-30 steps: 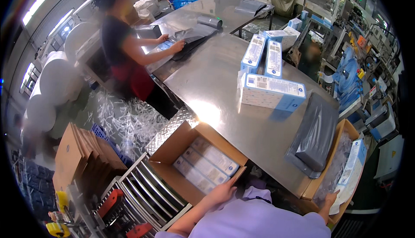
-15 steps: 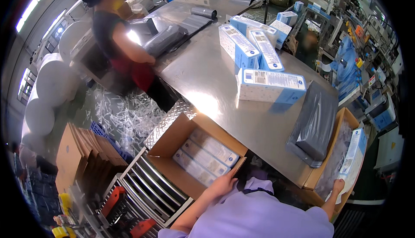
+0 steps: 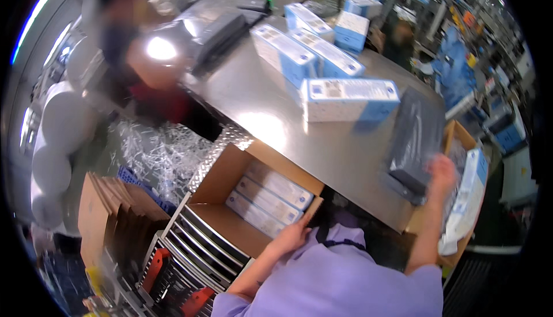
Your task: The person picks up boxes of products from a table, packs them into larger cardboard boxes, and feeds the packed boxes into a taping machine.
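My left hand point(image 3: 292, 236) is closed on the near right edge of an open cardboard box point(image 3: 216, 216). Inside it, slim white-and-blue cartons point(image 3: 271, 193) lie side by side. My right hand point(image 3: 442, 171), smeared by motion, is over the right edge of the metal table point(image 3: 340, 155), beside a stack of dark grey plastic bags point(image 3: 417, 138). Its fingers cannot be made out. Beneath my right forearm, a long cardboard box point(image 3: 452, 138) holds clear plastic and a white-and-blue carton point(image 3: 469, 181).
Several white-and-blue cartons point(image 3: 351, 99) stand and lean on the table ahead. A person point(image 3: 129, 52) works at its far left side. The left box rests on a metal roller stand point(image 3: 207, 242). Flattened cardboard point(image 3: 106, 219) stands further left, near plastic scraps point(image 3: 155, 150) on the floor.
My right hand has let go of the carton in the right box and moved up and left toward the grey bags. My left hand stays at the left box's edge. The view has shifted slightly.
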`<action>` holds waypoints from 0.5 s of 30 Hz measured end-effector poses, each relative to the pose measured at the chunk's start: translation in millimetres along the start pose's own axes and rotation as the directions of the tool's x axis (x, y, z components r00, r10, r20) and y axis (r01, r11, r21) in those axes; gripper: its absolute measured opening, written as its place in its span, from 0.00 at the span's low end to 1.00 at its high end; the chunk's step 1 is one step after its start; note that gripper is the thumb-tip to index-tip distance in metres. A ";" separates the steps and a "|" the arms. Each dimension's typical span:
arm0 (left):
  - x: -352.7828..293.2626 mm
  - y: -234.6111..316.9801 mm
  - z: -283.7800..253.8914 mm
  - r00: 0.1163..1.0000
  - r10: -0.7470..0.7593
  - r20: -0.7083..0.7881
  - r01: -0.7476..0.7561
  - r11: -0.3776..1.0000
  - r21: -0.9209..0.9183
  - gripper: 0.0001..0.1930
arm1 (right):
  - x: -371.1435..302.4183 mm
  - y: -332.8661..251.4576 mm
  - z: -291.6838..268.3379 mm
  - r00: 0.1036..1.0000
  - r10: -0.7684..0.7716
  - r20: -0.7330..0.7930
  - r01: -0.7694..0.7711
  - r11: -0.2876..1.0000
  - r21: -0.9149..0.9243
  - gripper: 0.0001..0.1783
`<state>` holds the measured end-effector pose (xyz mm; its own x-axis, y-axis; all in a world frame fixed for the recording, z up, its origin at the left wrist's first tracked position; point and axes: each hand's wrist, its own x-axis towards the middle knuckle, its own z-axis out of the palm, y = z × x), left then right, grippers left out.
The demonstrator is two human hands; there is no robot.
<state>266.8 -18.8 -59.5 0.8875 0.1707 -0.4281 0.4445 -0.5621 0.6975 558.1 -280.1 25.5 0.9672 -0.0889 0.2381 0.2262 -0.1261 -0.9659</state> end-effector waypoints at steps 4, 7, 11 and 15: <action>1.4 6.4 -4.3 0.999 0.032 -0.004 -0.032 0.997 -0.070 0.25 | -80.7 -25.0 145.2 0.485 0.155 0.860 -0.189 0.979 -0.070 0.13; -7.8 18.7 -14.9 0.999 0.046 -0.007 -0.046 0.998 -0.042 0.26 | -74.2 -1.8 190.6 0.458 -0.214 0.863 0.378 0.925 0.029 0.23; -11.7 27.5 -34.9 0.994 -0.113 -0.008 0.095 0.866 -0.491 0.21 | 42.0 8.6 232.4 0.460 -0.384 0.801 0.810 0.551 -0.201 0.33; 22.5 43.0 -55.2 0.984 -0.166 -0.060 0.120 0.879 -0.461 0.19 | 128.8 11.1 294.3 0.151 -0.389 0.909 0.867 0.494 0.068 0.39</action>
<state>312.6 5.5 -7.4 0.8069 0.3099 -0.5029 0.5537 -0.1001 0.8267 719.3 -2.2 15.5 0.1631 0.9338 0.3186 0.9580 -0.0726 -0.2776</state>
